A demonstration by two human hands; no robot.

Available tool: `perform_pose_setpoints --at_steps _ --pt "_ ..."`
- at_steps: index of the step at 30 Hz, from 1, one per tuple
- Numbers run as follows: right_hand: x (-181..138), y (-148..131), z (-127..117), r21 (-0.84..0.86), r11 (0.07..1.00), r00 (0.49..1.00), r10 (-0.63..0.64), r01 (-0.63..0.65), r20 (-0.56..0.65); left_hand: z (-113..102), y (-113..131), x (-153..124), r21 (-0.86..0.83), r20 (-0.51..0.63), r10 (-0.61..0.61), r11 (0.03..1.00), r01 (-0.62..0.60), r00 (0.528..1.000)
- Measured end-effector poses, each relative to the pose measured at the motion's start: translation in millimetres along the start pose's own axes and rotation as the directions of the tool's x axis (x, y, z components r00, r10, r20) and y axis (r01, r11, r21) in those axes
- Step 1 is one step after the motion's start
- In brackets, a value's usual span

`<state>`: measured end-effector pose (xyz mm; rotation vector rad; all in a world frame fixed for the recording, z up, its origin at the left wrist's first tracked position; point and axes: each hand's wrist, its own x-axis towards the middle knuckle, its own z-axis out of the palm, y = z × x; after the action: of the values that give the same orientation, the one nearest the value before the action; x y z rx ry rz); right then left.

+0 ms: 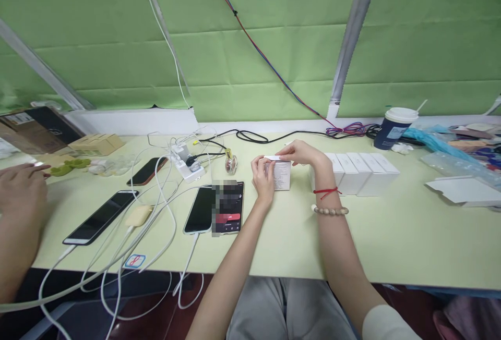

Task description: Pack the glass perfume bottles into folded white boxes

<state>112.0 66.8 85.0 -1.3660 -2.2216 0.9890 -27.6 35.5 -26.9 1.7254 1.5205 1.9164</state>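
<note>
A small white box [282,177] with fine print on its side stands upright on the table in front of me. My left hand [263,177] is wrapped around its left side, fingers over the upper edge. From the right, my right hand [303,153] reaches over with bent fingers and grips the box at its top, by the white top panel [273,158]. Part of the box's left side is hidden behind my left fingers. Just right of my right wrist, several similar white boxes [368,173] stand in a row, partly covered by my forearm.
Phones [100,217] and tangled white cables lie to the left, around a power strip [187,162]. A small glass bottle [230,164] stands nearby. Another person's hand [19,199] is at far left. A lidded cup [394,127] and an opened white carton [465,191] are at right.
</note>
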Motion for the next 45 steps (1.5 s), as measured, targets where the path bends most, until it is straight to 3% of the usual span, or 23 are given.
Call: perform_pose_setpoints --at_steps 7,13,18,24,29,38,45 --pt "-2 4 -2 0.068 0.998 0.997 -0.011 0.006 0.072 -5 0 2 0.164 0.079 0.087 0.981 -0.099 0.993" --pt "1 12 -1 0.055 0.998 0.998 -0.019 0.016 0.066 -6 1 3 0.094 0.051 0.14 0.985 -0.144 0.989" --pt "-2 9 -2 0.055 0.998 0.996 -0.019 0.014 0.092 -3 1 3 -0.025 -0.001 0.083 0.996 -0.083 0.997" --pt "-8 4 -5 0.094 0.994 0.992 0.036 -0.048 0.124 0 -5 3 -0.158 0.024 -0.032 0.987 0.036 0.999" --pt "-4 7 -3 0.03 0.999 0.99 -0.038 0.034 0.134 0 -4 4 -0.13 0.035 -0.011 0.991 0.015 0.999" --pt "0 3 0 0.082 0.989 0.982 0.108 -0.122 0.158 -2 -1 5 -0.131 0.078 -0.012 0.991 0.022 0.997" --pt "-8 1 -5 0.072 0.989 0.961 0.107 -0.13 0.255 -1 -1 2 -0.117 0.119 -0.09 0.988 0.104 0.989"
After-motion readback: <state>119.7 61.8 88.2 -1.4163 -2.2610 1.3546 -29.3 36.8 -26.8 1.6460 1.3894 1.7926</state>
